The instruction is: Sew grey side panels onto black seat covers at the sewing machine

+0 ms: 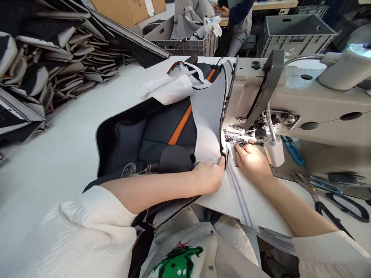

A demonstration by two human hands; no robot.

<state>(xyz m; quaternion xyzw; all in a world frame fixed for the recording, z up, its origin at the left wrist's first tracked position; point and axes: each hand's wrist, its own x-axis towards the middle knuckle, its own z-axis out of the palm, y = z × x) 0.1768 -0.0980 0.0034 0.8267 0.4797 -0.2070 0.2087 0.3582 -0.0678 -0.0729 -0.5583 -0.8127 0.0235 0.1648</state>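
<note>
A black and grey seat cover [208, 116] with an orange stripe lies on the white table, its right edge along the sewing machine [304, 100]. My left hand [210, 177] is closed on that edge, index finger extended near the lit presser foot [240, 138]. My right hand [255, 161] rests just right of the foot, its fingers curled together; what they pinch, if anything, is hidden. Between my hands a white strip with bluish lines [240, 193] runs from the foot area down over the table's front edge. White sheet material [174, 88] lies on the cover's far part.
Stacked black and grey cut pieces [72, 54] fill the left. Scissors [327, 197] and blue thread snips [294, 151] lie to the right. A lamp [274, 151] hangs by the foot. Behind are grey crates [298, 36], a cardboard box [124, 11] and another person [242, 19].
</note>
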